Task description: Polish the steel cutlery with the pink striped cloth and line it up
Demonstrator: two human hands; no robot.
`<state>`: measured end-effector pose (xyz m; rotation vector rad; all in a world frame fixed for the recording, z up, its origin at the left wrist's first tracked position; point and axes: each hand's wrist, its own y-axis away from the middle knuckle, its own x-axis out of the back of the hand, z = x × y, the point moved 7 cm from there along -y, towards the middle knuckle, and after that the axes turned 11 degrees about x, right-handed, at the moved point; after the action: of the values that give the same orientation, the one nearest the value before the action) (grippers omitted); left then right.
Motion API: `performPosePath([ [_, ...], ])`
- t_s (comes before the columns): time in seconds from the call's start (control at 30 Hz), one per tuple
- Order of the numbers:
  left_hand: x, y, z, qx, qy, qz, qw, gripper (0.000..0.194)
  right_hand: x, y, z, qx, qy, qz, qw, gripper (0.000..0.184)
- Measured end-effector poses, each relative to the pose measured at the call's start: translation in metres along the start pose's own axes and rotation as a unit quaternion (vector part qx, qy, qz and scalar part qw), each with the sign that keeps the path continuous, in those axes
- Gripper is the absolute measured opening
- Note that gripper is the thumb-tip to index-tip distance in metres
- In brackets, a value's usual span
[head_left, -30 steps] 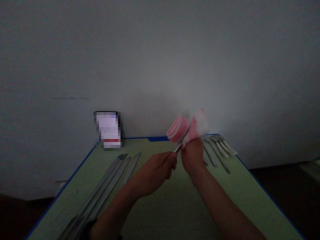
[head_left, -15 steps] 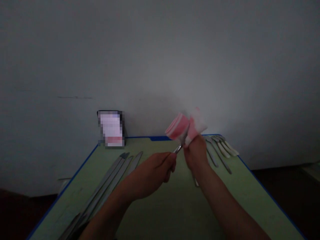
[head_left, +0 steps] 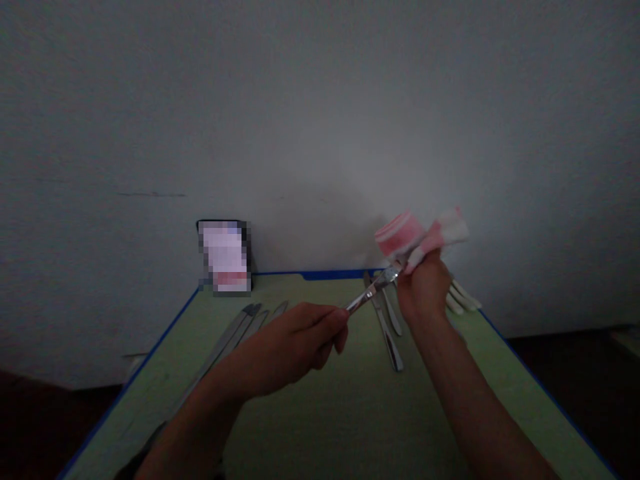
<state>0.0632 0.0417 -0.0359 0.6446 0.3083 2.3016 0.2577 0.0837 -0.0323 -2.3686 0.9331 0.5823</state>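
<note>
My left hand [head_left: 305,337] is closed around the handle end of a shiny metal table knife [head_left: 369,293], which points up and to the right. A folded pink and white cloth [head_left: 403,235] is gripped in my right hand [head_left: 425,287]. The cloth lies around the knife's far end and hides its tip. Beneath the hands, silver cutlery [head_left: 390,340] lies on the pale green table [head_left: 320,413]. Left of my left hand, several long knives [head_left: 233,337] lie side by side, partly covered by my forearm.
At the back left, a phone-like device [head_left: 225,257] with a blurred screen leans against the grey wall [head_left: 320,120]. White-handled cutlery [head_left: 463,298] lies at the right rear, partly behind my right arm. A blue edge [head_left: 330,274] borders the table.
My right hand and the cloth have slid right along the knife, away from my left hand. More of the shiny metal shows between the hands. My left hand has barely moved.
</note>
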Motion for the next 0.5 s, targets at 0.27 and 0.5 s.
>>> performPosePath([
  [0.27,0.009,0.002,-0.011,0.033,0.128,-0.04,0.99,0.041,-0.021,-0.005,-0.013,-0.062,-0.262,-0.068,0.961,0.029],
  [0.5,0.008,-0.002,-0.016,0.029,0.166,-0.058,0.984,0.039,-0.033,0.0,-0.018,-0.039,-0.224,-0.157,0.961,0.022],
])
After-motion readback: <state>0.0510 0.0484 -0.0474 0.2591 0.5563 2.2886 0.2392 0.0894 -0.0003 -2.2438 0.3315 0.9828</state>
